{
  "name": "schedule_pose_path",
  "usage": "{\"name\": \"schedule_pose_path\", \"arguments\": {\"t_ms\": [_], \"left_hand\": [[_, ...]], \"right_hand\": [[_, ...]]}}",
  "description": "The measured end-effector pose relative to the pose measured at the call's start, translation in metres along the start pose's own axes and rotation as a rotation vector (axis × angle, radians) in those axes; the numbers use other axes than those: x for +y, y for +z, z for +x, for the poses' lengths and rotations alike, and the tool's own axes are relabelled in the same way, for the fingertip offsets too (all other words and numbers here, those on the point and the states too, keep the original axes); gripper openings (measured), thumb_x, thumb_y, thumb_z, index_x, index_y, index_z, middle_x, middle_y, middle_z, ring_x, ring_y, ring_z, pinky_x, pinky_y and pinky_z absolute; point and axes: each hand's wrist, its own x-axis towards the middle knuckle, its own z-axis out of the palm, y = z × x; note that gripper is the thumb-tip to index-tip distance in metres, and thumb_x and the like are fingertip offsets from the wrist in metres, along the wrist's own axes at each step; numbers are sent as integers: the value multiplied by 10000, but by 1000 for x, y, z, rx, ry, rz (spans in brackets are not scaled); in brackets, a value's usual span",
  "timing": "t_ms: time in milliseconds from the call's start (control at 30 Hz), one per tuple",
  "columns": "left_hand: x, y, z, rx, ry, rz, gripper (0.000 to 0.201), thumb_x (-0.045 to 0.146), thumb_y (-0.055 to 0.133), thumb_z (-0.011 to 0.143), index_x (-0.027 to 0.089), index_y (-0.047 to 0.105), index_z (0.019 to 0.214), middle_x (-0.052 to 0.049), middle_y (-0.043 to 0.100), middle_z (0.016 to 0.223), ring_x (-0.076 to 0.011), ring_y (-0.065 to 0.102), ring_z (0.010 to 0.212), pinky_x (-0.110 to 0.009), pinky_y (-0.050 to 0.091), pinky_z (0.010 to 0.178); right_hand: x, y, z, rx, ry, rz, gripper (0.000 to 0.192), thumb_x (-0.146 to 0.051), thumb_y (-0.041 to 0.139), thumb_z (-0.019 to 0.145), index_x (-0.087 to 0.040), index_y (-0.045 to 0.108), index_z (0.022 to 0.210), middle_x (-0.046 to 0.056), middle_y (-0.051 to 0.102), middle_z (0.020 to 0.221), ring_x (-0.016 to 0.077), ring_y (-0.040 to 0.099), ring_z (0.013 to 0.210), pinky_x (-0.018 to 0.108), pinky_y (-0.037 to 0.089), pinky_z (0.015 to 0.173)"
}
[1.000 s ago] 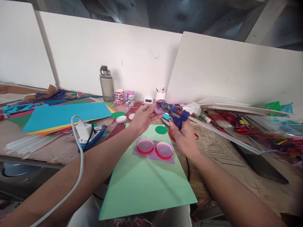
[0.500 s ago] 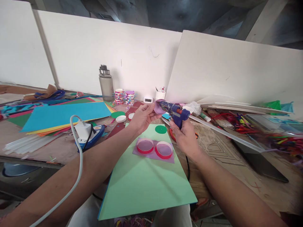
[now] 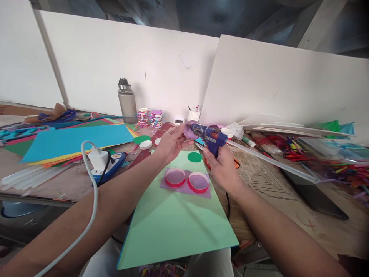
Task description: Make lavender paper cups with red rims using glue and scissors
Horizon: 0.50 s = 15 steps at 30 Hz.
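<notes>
My left hand pinches a small round purple piece by its edge, holding it up above the table. In my right hand is a blue glue gun, its nozzle against or just over the purple piece; a long clear glue stick sticks out of its back. Below my hands, two red-rimmed rings stand side by side on a purple rectangle. That rectangle rests on a light green sheet, with a green disc near its far end.
To the left are a white plug on a blue power strip, a white cable, glue sticks and coloured sheets. Behind stand a bottle, stacked rings and a small clock. Colourful craft strips lie at right.
The view has shifted slightly. My left hand still holds the purple piece, and the glue gun's nozzle stays at it with its body tilted a little differently.
</notes>
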Motion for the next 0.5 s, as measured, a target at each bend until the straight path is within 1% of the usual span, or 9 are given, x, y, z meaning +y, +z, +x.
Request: {"name": "schedule_pose_path", "arguments": {"t_ms": [100,167,233,367,500], "left_hand": [[0,0,0,10,0,10,277,391,797,857,140,687,899,-37,764,819,-126,731,728,-253,619,777],[0,1,1,12,4,13,278,384,805,851,139,681,896,-38,766,824,-131,738,744,-267,621,804],[0,1,1,12,10,9,283,380,814,842,138,670,868,-33,759,803,-129,735,727,-269,621,796],[0,3,0,9,10,1,308,386,834,817,136,654,824,-28,747,777,-128,731,699,-259,619,756],[0,2,0,3,10,8,332,401,844,802,139,642,813,-20,737,765,-123,731,700,-262,618,774]], "right_hand": [[0,0,-1,-23,17,34,237,-416,550,941,-217,596,1062,110,736,987,302,677,992,464,535,875],[1,0,-1,-41,38,43,221,-416,550,946,-221,599,1039,102,739,957,297,685,978,457,539,863],[1,0,-1,-47,49,32,224,-417,555,947,-220,602,1042,102,741,946,296,690,967,455,541,854],[1,0,-1,-18,34,6,254,-420,566,940,-216,594,1087,114,752,983,300,697,961,454,542,843],[0,0,-1,27,7,0,256,-409,572,935,-223,597,1109,110,760,1004,291,696,919,434,543,800]]}}
